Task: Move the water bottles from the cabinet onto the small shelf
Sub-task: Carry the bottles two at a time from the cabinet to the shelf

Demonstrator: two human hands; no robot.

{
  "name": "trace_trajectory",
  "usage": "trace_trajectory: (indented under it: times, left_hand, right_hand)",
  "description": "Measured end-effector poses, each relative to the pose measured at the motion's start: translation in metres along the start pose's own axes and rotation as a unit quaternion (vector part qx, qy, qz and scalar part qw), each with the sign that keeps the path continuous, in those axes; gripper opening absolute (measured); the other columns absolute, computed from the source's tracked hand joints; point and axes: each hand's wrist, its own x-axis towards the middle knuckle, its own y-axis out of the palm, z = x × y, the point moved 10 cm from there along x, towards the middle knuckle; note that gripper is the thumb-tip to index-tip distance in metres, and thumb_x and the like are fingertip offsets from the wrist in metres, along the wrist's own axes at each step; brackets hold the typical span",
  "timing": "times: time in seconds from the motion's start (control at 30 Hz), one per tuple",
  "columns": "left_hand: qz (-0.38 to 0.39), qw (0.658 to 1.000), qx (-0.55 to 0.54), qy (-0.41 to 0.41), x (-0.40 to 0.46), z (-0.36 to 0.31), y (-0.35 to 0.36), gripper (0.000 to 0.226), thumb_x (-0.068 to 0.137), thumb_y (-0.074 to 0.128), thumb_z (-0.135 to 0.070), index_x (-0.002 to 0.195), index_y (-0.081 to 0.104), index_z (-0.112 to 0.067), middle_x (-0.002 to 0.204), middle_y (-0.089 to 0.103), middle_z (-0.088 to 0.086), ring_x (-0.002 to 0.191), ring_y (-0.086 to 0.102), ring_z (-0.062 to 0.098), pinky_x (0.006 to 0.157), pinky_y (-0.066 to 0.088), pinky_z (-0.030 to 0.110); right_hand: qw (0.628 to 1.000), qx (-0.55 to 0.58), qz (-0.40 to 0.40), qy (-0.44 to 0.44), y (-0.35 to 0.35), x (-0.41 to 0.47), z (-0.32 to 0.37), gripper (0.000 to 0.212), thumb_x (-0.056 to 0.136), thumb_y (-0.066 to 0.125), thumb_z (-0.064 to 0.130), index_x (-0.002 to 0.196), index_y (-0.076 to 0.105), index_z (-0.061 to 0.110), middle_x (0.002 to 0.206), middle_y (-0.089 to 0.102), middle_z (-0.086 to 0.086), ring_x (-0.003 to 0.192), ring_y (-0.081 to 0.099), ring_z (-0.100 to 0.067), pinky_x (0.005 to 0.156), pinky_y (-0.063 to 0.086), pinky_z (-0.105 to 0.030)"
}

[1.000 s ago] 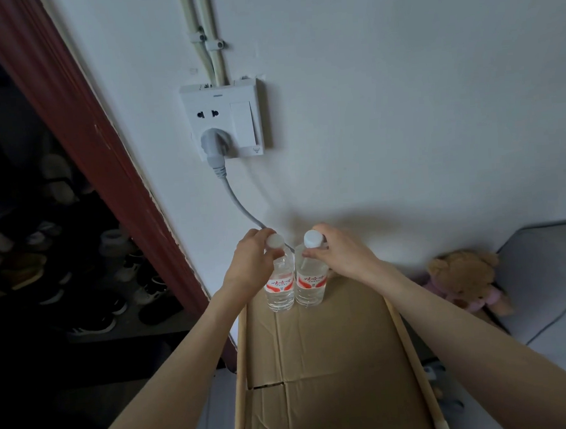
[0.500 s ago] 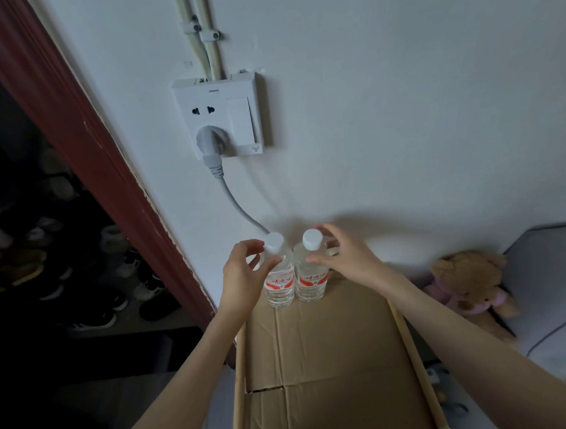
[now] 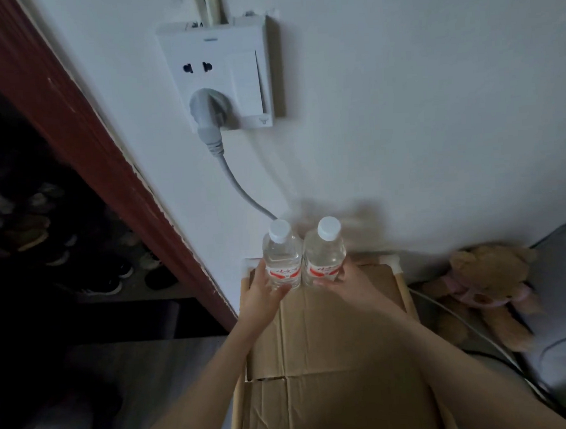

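Two clear water bottles with white caps and red labels stand upright side by side at the far end of the small shelf (image 3: 405, 294), close to the wall. The shelf top is covered with brown cardboard (image 3: 333, 360). My left hand (image 3: 263, 293) cups the lower part of the left water bottle (image 3: 281, 252), thumb on its left side. My right hand (image 3: 354, 286) holds the right water bottle (image 3: 325, 246) at its label. The bottles touch each other.
A white wall socket (image 3: 223, 68) with a grey plug and cable (image 3: 236, 184) hangs just above the bottles. A dark red door frame (image 3: 88, 143) runs down the left, with shoes (image 3: 27, 230) in the dark beyond. A teddy bear (image 3: 487, 278) lies to the right.
Both hands slid from the bottle caps down to the labelled lower bodies. The bottles stand in the same spot near the wall, and the camera has come closer.
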Motion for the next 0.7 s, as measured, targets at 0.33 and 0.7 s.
trace_trajectory:
  times: [0.33, 0.7]
  left_hand:
    - [-0.006, 1.000, -0.018, -0.010, -0.007, -0.036, 0.008, 0.055, 0.080, 0.066, -0.028, 0.127, 0.040, -0.022, 0.097, 0.063, -0.016, 0.098, 0.054, -0.016, 0.092, 0.039, 0.011]
    - [-0.001, 0.999, -0.040, -0.012, -0.028, -0.069, 0.011, 0.058, 0.085, 0.059, -0.007, 0.136, 0.031, -0.006, 0.122, 0.053, 0.012, 0.059, 0.024, -0.040, 0.060, 0.028, -0.010]
  right_hand:
    - [0.999, 0.006, -0.036, 0.003, -0.013, 0.003, -0.013, 0.062, 0.075, 0.072, 0.021, 0.129, 0.040, 0.019, 0.128, 0.054, 0.001, 0.114, 0.052, -0.013, 0.093, 0.040, -0.027]
    - [0.999, 0.025, -0.030, 0.018, -0.018, 0.010, -0.025, 0.069, 0.069, 0.077, 0.025, 0.128, 0.041, 0.019, 0.130, 0.056, -0.001, 0.116, 0.055, -0.016, 0.103, 0.042, -0.041]
